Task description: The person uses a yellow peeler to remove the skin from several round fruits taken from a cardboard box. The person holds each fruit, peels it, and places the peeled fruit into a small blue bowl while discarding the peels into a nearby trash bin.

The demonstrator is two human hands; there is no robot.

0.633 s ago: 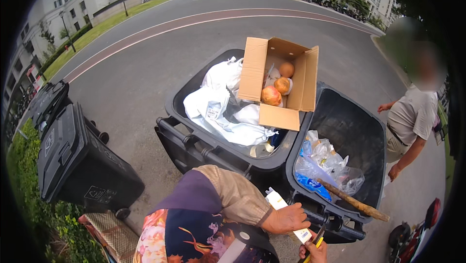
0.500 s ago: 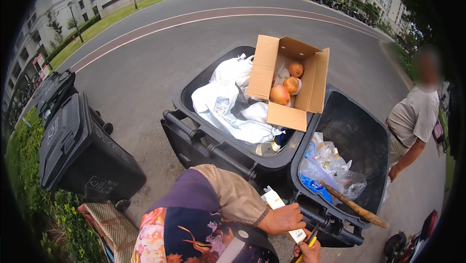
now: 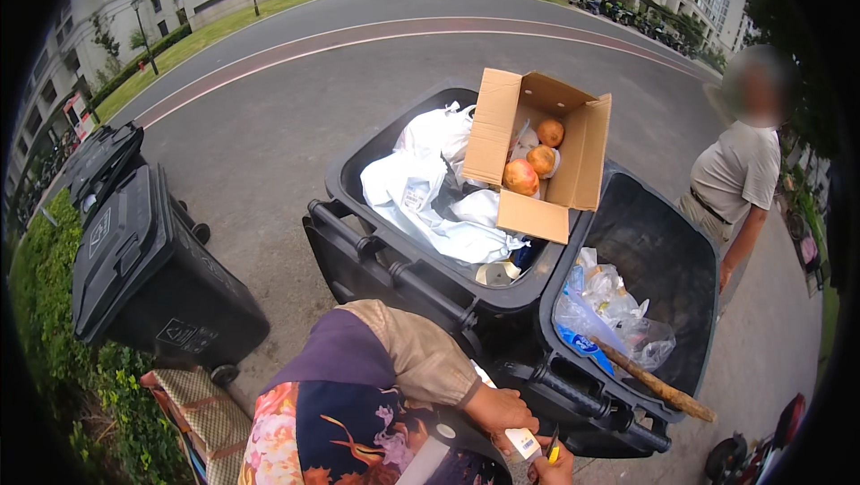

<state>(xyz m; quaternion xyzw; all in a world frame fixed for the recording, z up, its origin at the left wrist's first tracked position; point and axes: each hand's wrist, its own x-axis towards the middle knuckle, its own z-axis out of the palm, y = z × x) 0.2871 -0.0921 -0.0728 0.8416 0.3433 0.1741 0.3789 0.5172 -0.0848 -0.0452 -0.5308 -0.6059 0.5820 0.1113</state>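
My left hand (image 3: pixel 502 412) comes in on a tan-sleeved arm and is closed around a narrow white carton (image 3: pixel 520 443). One end of the carton shows below my fingers, another white part above the wrist. My right hand (image 3: pixel 554 468), partly cut off by the lower edge, is closed on a slim yellow-and-black knife-like tool (image 3: pixel 554 453) with a dark tip. The tool's tip is close to the carton's lower end; whether they touch I cannot tell. Both hands are in front of the near side of two open black wheeled bins (image 3: pixel 430 299).
An open cardboard box (image 3: pixel 587 158) with several round orange-brown fruits (image 3: pixel 540 160) sits atop white bags (image 3: pixel 403 182). Clear plastic and a wooden stick (image 3: pixel 663 385) lie in the right bin. Closed bins (image 3: pixel 161 279) and a woven bag (image 3: pixel 210 422) are left; a person (image 3: pixel 739 171) stands right.
My hands, with the carton and the tool, have shifted left and slightly down. Less of the carton shows above my left hand. The person on the right has shifted leftward in view.
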